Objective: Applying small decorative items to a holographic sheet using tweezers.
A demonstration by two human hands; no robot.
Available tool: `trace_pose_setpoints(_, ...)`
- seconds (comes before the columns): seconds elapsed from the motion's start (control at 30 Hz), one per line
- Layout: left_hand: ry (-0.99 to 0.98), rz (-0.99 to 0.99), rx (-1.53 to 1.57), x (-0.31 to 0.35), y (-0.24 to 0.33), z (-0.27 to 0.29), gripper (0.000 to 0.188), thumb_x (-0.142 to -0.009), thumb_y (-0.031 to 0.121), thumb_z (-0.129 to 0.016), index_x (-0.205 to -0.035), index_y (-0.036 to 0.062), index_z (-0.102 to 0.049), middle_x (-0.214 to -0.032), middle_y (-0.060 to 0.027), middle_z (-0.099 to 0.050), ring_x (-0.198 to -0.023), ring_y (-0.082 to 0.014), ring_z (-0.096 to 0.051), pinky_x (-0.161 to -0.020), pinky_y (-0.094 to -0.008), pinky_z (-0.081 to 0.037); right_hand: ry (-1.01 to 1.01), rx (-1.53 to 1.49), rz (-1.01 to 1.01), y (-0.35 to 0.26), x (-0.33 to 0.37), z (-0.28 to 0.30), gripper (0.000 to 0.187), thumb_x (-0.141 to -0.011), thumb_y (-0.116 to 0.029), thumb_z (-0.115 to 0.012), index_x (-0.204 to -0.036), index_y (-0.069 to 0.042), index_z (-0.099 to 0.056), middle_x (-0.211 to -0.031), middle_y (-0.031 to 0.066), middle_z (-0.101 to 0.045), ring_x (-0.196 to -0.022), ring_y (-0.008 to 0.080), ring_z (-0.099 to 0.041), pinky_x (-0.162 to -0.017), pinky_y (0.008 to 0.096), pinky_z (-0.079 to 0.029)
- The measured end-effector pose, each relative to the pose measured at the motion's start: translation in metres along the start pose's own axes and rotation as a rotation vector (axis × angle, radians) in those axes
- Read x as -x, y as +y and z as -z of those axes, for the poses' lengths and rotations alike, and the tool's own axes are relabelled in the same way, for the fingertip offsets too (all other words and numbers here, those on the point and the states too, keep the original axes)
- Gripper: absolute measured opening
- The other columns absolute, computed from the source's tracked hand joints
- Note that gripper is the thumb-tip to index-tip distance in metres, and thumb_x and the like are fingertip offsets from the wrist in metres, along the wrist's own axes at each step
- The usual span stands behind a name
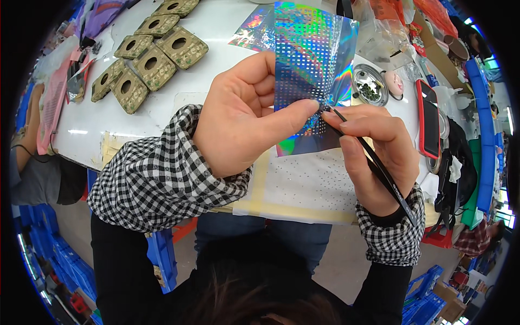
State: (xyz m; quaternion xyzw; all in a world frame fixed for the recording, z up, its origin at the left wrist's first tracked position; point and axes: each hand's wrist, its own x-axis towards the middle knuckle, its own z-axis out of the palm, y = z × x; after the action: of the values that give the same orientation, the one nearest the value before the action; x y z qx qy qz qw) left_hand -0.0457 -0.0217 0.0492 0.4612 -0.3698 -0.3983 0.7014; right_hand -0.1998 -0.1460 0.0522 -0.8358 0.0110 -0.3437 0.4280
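Observation:
My left hand [238, 114] grips a shiny holographic sheet [303, 59] covered with rows of small squares, its thumb pressed on the front. In my right hand [379, 146] is a pair of black tweezers [385, 176], whose tips touch the sheet close to my left thumb. Whether the tips pinch a small piece there, I cannot make out. Below the sheet lies white paper [303, 189] dotted with many tiny dark specks and edged with yellowish tape. A second holographic sheet [253, 33] rests flat on the table behind my left hand.
Several camouflage-patterned square pieces with round holes [149, 64] lie at the far left. To the right are a round metal dish [370, 84] of small dark green bits, a red-cased phone [428, 119] and plastic bags [379, 32]. Another person's arm [33, 119] shows at the left edge.

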Motion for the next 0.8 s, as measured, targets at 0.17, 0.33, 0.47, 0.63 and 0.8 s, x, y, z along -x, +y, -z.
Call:
trace_pose_setpoints(0.17,0.010,0.010,0.010,-0.0003,0.0009,-0.0010,0.037,-0.082,-0.002,-0.063,-0.118,-0.0031,-0.050,-0.108,-0.0095,-0.063,-0.098,-0.0116,-0.060,-0.088,-0.0262,-0.049,0.007,0.023,0.008,-0.0014,0.0000,0.0001,0.020,-0.076,0.005,-0.068,-0.094,0.000,-0.060,-0.092,0.0135,-0.066,-0.091,0.0245,-0.064,-0.080,0.0322,-0.051)
trace_pose_setpoints(0.33,0.025,0.066,0.060,-0.0016,0.0010,0.0011,0.040,-0.082,0.000,-0.064,-0.119,-0.0029,-0.050,-0.109,-0.0101,-0.063,-0.098,-0.0129,-0.061,-0.087,-0.0267,-0.050,-0.033,0.125,0.095,-0.0024,-0.0021,0.0020,0.022,-0.076,0.005,-0.068,-0.095,0.000,-0.060,-0.093,0.0125,-0.067,-0.093,0.0258,-0.063,-0.081,0.0329,-0.051)
trace_pose_setpoints(0.47,0.062,0.188,0.157,-0.0042,0.0011,0.0022,0.041,-0.082,0.002,-0.066,-0.120,-0.0023,-0.050,-0.109,-0.0107,-0.063,-0.097,-0.0141,-0.062,-0.086,-0.0271,-0.051,-0.048,0.163,0.142,-0.0031,-0.0025,0.0032,0.024,-0.075,0.006,-0.068,-0.097,0.000,-0.059,-0.093,0.0123,-0.067,-0.095,0.0259,-0.063,-0.081,0.0331,-0.051)
trace_pose_setpoints(0.63,0.064,0.181,0.173,-0.0035,0.0021,0.0019,0.041,-0.082,0.002,-0.066,-0.120,-0.0021,-0.050,-0.108,-0.0106,-0.064,-0.096,-0.0144,-0.062,-0.086,-0.0273,-0.051,-0.051,0.157,0.138,-0.0035,-0.0029,0.0022,0.024,-0.076,0.006,-0.068,-0.097,0.000,-0.059,-0.094,0.0125,-0.067,-0.096,0.0256,-0.063,-0.081,0.0329,-0.051)
trace_pose_setpoints(0.8,0.056,0.180,0.186,-0.0033,0.0029,0.0010,0.040,-0.082,0.001,-0.065,-0.120,-0.0019,-0.050,-0.107,-0.0105,-0.064,-0.096,-0.0143,-0.062,-0.086,-0.0275,-0.051,-0.056,0.169,0.133,-0.0038,-0.0026,0.0027,0.024,-0.076,0.005,-0.068,-0.097,0.000,-0.059,-0.094,0.0123,-0.067,-0.097,0.0254,-0.063,-0.081,0.0327,-0.051)
